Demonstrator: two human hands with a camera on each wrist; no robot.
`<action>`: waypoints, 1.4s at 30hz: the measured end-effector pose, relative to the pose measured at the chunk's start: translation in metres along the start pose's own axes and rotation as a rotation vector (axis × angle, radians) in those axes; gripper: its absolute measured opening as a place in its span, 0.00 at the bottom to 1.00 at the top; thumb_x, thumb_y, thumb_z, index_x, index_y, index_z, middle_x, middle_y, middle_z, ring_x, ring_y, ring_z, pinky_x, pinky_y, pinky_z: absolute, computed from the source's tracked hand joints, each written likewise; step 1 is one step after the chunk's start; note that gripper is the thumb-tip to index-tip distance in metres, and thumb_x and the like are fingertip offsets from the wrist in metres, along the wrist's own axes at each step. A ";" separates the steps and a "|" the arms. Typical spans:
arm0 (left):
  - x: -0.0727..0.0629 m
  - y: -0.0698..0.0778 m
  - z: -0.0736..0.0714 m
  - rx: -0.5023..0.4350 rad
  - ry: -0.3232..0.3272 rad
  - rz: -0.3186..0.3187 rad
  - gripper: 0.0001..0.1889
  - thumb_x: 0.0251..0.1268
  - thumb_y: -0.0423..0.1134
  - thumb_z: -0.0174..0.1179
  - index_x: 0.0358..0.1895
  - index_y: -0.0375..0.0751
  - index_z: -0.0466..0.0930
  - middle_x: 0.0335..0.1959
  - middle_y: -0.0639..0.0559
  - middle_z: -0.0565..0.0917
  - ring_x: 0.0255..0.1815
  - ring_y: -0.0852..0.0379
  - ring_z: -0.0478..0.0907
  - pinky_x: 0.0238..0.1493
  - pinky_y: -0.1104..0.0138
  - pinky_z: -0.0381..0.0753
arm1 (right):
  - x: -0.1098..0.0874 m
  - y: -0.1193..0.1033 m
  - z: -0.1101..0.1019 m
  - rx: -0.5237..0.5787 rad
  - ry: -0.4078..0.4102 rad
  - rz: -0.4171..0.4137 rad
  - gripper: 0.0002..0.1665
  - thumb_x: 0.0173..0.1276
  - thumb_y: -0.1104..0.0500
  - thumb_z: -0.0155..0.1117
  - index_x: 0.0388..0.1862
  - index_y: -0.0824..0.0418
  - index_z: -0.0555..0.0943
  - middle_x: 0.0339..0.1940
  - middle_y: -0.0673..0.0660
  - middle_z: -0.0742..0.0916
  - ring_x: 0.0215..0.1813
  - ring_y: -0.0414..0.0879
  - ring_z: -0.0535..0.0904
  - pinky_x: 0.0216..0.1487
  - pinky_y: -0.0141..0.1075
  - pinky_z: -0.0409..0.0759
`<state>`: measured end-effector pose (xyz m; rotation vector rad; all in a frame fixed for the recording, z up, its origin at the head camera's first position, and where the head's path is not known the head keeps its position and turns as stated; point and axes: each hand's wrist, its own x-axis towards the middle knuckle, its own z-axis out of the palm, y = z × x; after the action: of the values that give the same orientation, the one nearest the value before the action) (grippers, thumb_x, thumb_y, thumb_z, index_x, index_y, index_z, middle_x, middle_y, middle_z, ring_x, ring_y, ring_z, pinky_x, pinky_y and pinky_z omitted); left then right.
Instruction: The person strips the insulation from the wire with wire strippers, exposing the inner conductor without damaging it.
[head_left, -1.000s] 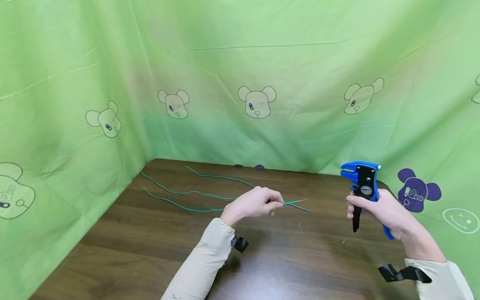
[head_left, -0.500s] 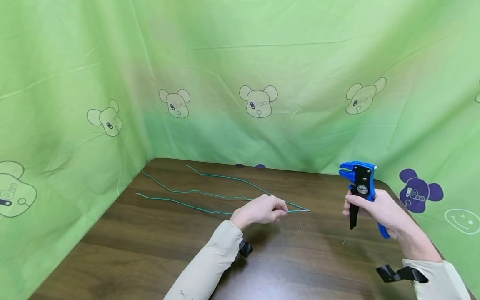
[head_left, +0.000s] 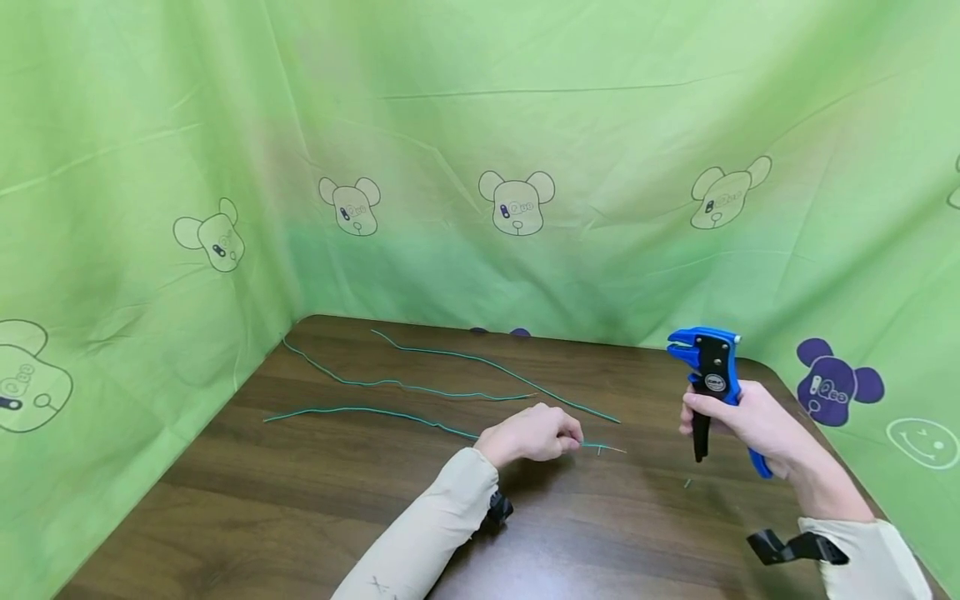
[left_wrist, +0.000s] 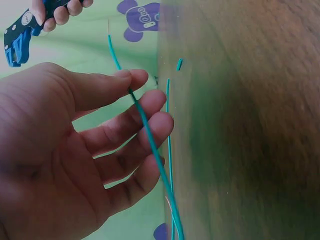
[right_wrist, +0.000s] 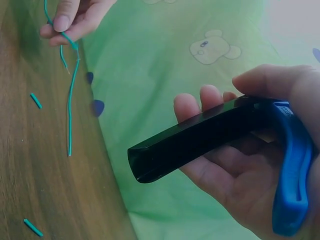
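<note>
Wire (left_wrist: 151, 136) pinched left, blue stripper (head_left: 712, 360) gripped right

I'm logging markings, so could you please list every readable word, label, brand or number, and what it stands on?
"Qee", apparently: purple bear print on green curtain.
Pale bear prints: similar lettering, too small to read.
Badge on wire stripper: too small.
Label on its handle: blurred.
Mark on left sleeve: unclear.

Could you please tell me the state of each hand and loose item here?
Left hand: pinching the near wire.
Right hand: holding the wire stripper.
Wire stripper: handles apart.
Near wire: pinched, right end bare.
Middle wire: lying loose, right end bare.
Far wire: lying loose, right end insulated.
Two scraps: loose on the table.
</note>
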<state>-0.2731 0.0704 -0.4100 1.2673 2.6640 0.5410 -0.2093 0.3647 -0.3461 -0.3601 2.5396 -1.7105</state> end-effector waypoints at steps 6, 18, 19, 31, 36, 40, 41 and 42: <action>0.007 0.000 0.001 0.018 0.014 -0.027 0.09 0.73 0.45 0.54 0.44 0.55 0.85 0.26 0.67 0.78 0.27 0.70 0.71 0.33 0.77 0.70 | 0.001 0.001 0.000 -0.032 0.003 0.006 0.06 0.76 0.59 0.55 0.42 0.62 0.76 0.29 0.52 0.88 0.35 0.51 0.88 0.43 0.36 0.85; 0.026 -0.003 0.001 0.034 0.058 -0.094 0.07 0.72 0.41 0.55 0.41 0.53 0.84 0.28 0.64 0.79 0.27 0.68 0.71 0.32 0.76 0.69 | 0.003 0.007 0.003 -0.040 -0.065 -0.037 0.09 0.77 0.60 0.53 0.43 0.65 0.78 0.31 0.53 0.88 0.37 0.52 0.88 0.45 0.36 0.85; 0.028 -0.003 0.001 0.043 0.063 -0.100 0.07 0.71 0.40 0.55 0.41 0.53 0.83 0.29 0.64 0.79 0.28 0.68 0.72 0.32 0.76 0.70 | 0.003 0.007 0.004 -0.041 -0.073 -0.042 0.09 0.77 0.61 0.53 0.43 0.65 0.79 0.31 0.53 0.88 0.37 0.51 0.88 0.45 0.36 0.85; 0.055 0.004 0.010 0.278 0.113 -0.154 0.08 0.67 0.42 0.58 0.46 0.57 0.82 0.42 0.58 0.79 0.45 0.60 0.77 0.39 0.70 0.75 | 0.003 0.013 0.006 -0.041 -0.109 -0.013 0.10 0.77 0.60 0.52 0.43 0.64 0.79 0.33 0.53 0.88 0.38 0.50 0.88 0.45 0.36 0.84; 0.064 0.006 0.014 0.302 0.111 -0.213 0.12 0.67 0.44 0.59 0.51 0.59 0.80 0.47 0.56 0.78 0.51 0.56 0.76 0.43 0.67 0.78 | 0.004 0.015 0.007 -0.036 -0.134 -0.010 0.11 0.77 0.59 0.52 0.44 0.68 0.77 0.34 0.54 0.88 0.39 0.51 0.88 0.45 0.39 0.85; 0.069 0.007 0.018 0.302 0.079 -0.262 0.13 0.67 0.42 0.59 0.52 0.61 0.79 0.51 0.56 0.76 0.51 0.56 0.72 0.43 0.67 0.76 | 0.006 0.015 0.009 -0.045 -0.151 0.006 0.14 0.77 0.58 0.53 0.45 0.70 0.74 0.34 0.57 0.88 0.39 0.51 0.87 0.46 0.42 0.85; 0.070 0.006 0.019 0.301 0.070 -0.271 0.13 0.67 0.42 0.59 0.52 0.61 0.79 0.51 0.56 0.76 0.51 0.56 0.71 0.44 0.67 0.76 | 0.007 0.015 0.009 -0.046 -0.151 0.012 0.14 0.77 0.58 0.53 0.45 0.71 0.74 0.35 0.59 0.88 0.39 0.51 0.87 0.46 0.43 0.85; 0.071 0.006 0.021 0.302 0.060 -0.280 0.12 0.67 0.43 0.59 0.51 0.61 0.79 0.52 0.56 0.76 0.52 0.56 0.71 0.44 0.67 0.76 | 0.007 0.015 0.009 -0.050 -0.156 0.012 0.15 0.77 0.58 0.53 0.45 0.72 0.73 0.35 0.60 0.88 0.39 0.52 0.87 0.46 0.43 0.84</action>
<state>-0.3081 0.1341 -0.4248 0.9228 2.9893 0.1438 -0.2165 0.3600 -0.3625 -0.4618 2.4713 -1.5508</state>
